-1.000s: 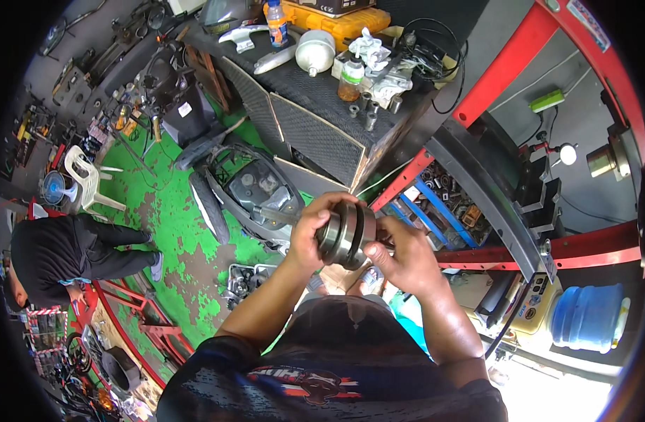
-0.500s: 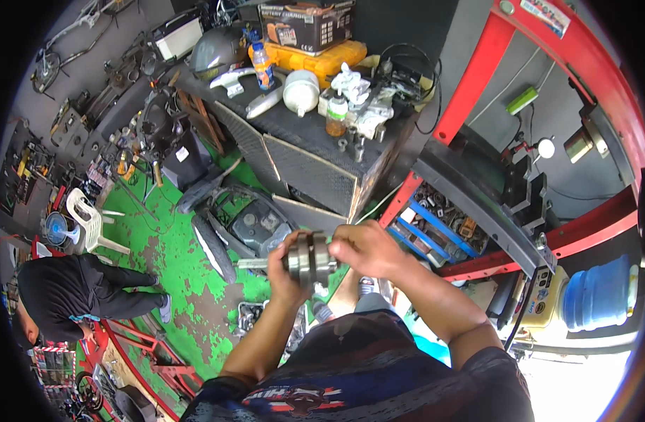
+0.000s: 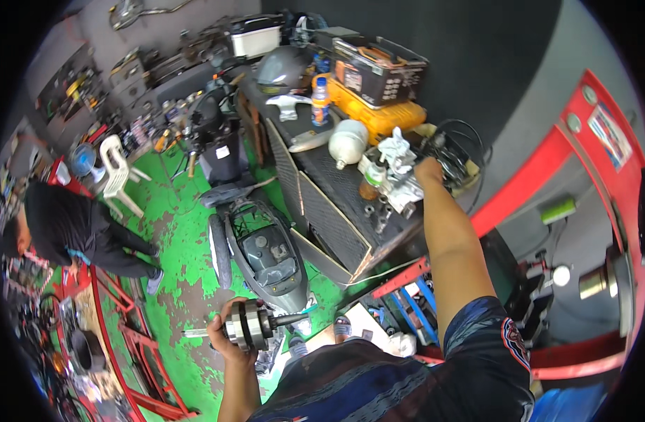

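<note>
Since the previous frame, the right hand [image 3: 429,171] has left the metal part [image 3: 248,325] and gone out to the bench [image 3: 327,172]; the part, then held in both hands in front of the body, is now in the left hand [image 3: 226,339] alone, lower and off to the left.

Left hand: grasping the part, fingers wrapped around its left side. The part is held in the air above the floor [image 3: 182,281], lying roughly level: two thick discs, a slim stub pointing left, a tapered end pointing right.

Right hand: arm extended, hand at the far right of the bench, between crumpled white wrapping [image 3: 397,150] and black cables [image 3: 452,162]. Fingertips not visible; cannot tell whether it grips anything.

Near the right hand: a bottle with amber contents [image 3: 371,181] and, at the bench edge, small metal sleeves [image 3: 384,214]. Further along: a white round tank [image 3: 348,143], a drink bottle with a blue cap [image 3: 320,102], a helmet [image 3: 283,69], and a yellow case [image 3: 378,112] with a cardboard box [image 3: 378,70] on top.

Beyond: scooter body [image 3: 269,257] on the green floor, a red steel frame [image 3: 523,183] at right, another person [image 3: 76,225] bending at far left near a white chair [image 3: 118,176].
</note>
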Demonstrator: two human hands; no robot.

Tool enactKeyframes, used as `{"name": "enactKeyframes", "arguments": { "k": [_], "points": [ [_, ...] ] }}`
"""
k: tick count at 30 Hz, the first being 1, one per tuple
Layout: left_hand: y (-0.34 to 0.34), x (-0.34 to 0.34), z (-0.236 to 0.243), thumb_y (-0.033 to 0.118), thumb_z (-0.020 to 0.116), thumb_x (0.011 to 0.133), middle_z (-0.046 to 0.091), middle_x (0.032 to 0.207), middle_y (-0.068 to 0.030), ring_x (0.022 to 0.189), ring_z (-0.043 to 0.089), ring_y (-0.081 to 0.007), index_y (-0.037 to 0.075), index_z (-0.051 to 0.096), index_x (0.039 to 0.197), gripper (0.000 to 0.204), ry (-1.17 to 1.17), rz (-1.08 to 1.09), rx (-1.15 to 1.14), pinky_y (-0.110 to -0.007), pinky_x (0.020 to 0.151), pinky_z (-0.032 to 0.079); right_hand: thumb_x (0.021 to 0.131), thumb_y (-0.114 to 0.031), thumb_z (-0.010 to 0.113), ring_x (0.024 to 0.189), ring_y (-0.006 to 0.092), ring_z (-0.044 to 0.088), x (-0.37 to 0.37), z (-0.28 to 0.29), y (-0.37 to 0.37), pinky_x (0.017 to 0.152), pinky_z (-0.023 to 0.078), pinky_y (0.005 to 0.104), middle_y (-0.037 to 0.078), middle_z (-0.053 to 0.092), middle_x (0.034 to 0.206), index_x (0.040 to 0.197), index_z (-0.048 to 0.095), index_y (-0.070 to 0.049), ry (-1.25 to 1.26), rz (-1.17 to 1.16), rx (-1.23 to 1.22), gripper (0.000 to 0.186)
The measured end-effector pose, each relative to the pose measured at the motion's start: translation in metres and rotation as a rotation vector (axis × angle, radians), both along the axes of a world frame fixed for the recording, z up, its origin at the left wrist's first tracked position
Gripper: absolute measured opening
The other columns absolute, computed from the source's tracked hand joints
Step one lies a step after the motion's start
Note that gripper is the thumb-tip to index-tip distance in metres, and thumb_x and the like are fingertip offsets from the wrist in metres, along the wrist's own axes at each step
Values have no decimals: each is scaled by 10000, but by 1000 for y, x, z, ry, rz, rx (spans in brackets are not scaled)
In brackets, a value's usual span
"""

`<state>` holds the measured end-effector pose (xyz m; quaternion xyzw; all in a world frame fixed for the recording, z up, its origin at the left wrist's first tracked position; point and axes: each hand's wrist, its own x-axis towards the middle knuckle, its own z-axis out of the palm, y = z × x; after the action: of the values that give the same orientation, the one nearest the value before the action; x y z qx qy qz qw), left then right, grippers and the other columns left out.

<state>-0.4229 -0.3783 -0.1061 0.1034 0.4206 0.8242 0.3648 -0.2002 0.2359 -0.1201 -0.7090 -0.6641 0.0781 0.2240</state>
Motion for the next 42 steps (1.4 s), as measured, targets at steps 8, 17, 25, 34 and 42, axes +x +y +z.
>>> {"name": "enactKeyframes", "arguments": {
  "k": [8,17,25,34,42],
  "points": [
    [-7,17,5,582,396,981,722,1103,-265,1011,710,-361,-38,635,1209,702,47,230,66,-447,864,587,817,-248,800,1334,338,626,-16,11,44,1094,514,411,213,640,1438,1282,720,9,30,67,-461,537],
    [14,16,11,603,423,960,726,1131,-280,1011,720,-373,-34,636,1235,726,-11,165,67,-448,869,595,891,-138,698,771,302,784,-17,65,-14,625,610,414,193,771,1128,1112,763,75,168,74,-426,314],
    [48,-6,25,599,464,944,716,1174,-259,1078,699,-413,-14,633,1269,715,-183,-25,186,-505,902,579,975,-432,504,1170,484,676,13,92,-16,1009,516,548,317,719,1182,1124,750,75,241,5,118,583],
    [49,-17,47,620,461,958,712,1195,-245,1125,699,-374,12,645,1278,711,-203,-93,147,-509,968,577,932,-109,763,1099,231,667,-67,180,-329,957,523,383,132,696,1336,1448,620,-76,495,1378,6,536],
    [34,-9,55,632,501,988,713,1207,-165,1082,715,-296,13,640,1308,710,-221,-95,241,-461,962,583,897,-199,817,790,290,642,-94,175,-382,723,518,384,151,642,900,1340,672,-18,268,1592,-137,500]
  ]
}}
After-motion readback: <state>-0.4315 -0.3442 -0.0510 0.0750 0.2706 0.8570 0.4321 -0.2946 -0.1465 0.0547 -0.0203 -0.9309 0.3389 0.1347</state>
